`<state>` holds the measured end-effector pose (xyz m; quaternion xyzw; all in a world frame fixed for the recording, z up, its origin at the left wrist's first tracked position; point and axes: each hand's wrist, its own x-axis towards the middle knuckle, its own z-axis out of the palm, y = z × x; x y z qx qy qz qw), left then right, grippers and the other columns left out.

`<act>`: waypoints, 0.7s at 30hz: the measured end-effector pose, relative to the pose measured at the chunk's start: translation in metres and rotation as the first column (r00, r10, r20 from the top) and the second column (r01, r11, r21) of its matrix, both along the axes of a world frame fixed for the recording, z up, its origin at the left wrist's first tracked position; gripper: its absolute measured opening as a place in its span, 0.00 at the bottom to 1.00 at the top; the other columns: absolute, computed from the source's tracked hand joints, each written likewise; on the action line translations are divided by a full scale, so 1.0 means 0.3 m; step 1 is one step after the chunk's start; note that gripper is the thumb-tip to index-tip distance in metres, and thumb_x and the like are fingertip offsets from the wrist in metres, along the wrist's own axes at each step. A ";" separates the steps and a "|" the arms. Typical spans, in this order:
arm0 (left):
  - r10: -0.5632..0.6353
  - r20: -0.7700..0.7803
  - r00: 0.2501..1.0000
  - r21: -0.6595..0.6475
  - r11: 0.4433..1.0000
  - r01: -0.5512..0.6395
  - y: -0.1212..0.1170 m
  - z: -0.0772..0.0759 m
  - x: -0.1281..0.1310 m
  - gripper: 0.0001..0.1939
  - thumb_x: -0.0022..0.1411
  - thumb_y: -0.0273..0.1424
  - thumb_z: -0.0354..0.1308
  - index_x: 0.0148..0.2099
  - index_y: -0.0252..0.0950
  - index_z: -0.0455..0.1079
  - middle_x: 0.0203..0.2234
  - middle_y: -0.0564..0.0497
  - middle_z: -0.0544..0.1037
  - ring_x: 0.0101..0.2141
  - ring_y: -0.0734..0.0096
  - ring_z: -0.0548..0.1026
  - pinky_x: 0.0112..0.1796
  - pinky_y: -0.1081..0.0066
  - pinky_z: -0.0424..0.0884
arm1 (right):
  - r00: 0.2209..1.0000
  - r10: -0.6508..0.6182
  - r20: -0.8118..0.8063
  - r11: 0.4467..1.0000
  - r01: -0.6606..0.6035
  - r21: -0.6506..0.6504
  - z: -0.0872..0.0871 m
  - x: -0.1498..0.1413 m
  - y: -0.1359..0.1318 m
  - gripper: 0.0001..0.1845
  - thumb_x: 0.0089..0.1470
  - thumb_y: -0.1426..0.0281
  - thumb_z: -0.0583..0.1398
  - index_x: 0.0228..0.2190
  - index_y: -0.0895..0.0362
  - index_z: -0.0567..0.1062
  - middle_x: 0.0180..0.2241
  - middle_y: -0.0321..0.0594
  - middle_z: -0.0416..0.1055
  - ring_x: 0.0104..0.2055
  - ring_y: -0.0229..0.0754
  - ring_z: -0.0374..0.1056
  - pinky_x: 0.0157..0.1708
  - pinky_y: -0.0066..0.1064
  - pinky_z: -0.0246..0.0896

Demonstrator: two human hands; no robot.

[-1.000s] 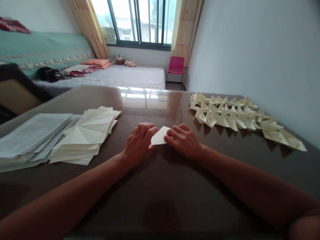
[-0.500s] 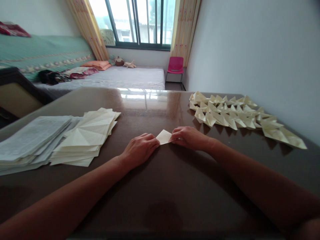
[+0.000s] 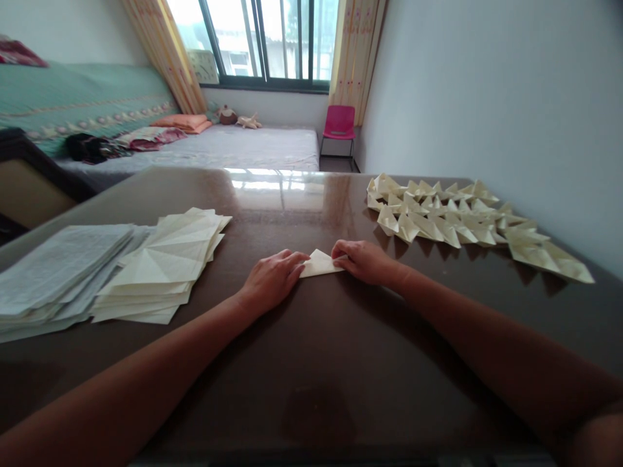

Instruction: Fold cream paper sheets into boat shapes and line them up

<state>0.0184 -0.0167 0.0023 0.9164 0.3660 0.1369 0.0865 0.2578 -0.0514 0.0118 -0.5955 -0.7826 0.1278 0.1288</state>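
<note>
A small folded piece of cream paper (image 3: 320,263) lies at the middle of the brown table, its peak pointing away from me and its long straight edge towards me. My left hand (image 3: 276,275) is closed on the paper's left corner, fingers bent over it. On the opposite corner, my right hand (image 3: 363,261) pinches the paper between thumb and curled fingers. Both hands rest low at the tabletop, and their fingertips hide the two ends of the paper.
Creased cream sheets (image 3: 165,259) lie piled at the left, beside a stack of greyish printed papers (image 3: 63,266). Rows of folded paper shapes (image 3: 438,214) stand at the right near the wall. Beyond the table (image 3: 311,363) are a bed (image 3: 272,146) and a pink chair (image 3: 339,123).
The paper now looks flatter and wider, with a straight near edge. My hands have moved slightly apart, and the right fingers are more curled. The whole view has shifted a little.
</note>
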 end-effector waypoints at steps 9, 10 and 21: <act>0.001 -0.025 1.000 0.166 0.986 0.003 -0.008 -0.005 0.011 0.17 0.67 0.34 0.45 0.54 0.47 0.68 0.41 0.50 0.70 0.38 0.69 0.70 0.39 0.70 0.69 | 0.995 -0.007 0.096 0.999 0.003 0.040 0.009 -0.022 -0.016 0.08 0.56 0.69 0.55 0.38 0.53 0.72 0.37 0.39 0.75 0.36 0.42 0.69 0.31 0.28 0.52; -0.033 -0.019 0.999 0.208 0.977 0.036 -0.009 -0.005 0.010 0.17 0.67 0.32 0.46 0.55 0.48 0.67 0.44 0.49 0.70 0.42 0.67 0.69 0.41 0.69 0.69 | 0.995 -0.010 0.095 0.999 0.006 0.042 0.008 -0.022 -0.016 0.08 0.56 0.69 0.55 0.38 0.53 0.72 0.37 0.39 0.75 0.36 0.42 0.69 0.31 0.28 0.52; -0.256 -0.288 0.923 0.243 0.912 0.330 -0.028 0.030 0.005 0.20 0.67 0.28 0.48 0.59 0.48 0.62 0.45 0.50 0.72 0.45 0.65 0.67 0.42 0.68 0.67 | 0.978 -0.001 0.209 0.990 -0.029 0.141 0.036 -0.043 -0.043 0.09 0.59 0.70 0.54 0.39 0.54 0.73 0.42 0.42 0.71 0.41 0.43 0.66 0.36 0.30 0.55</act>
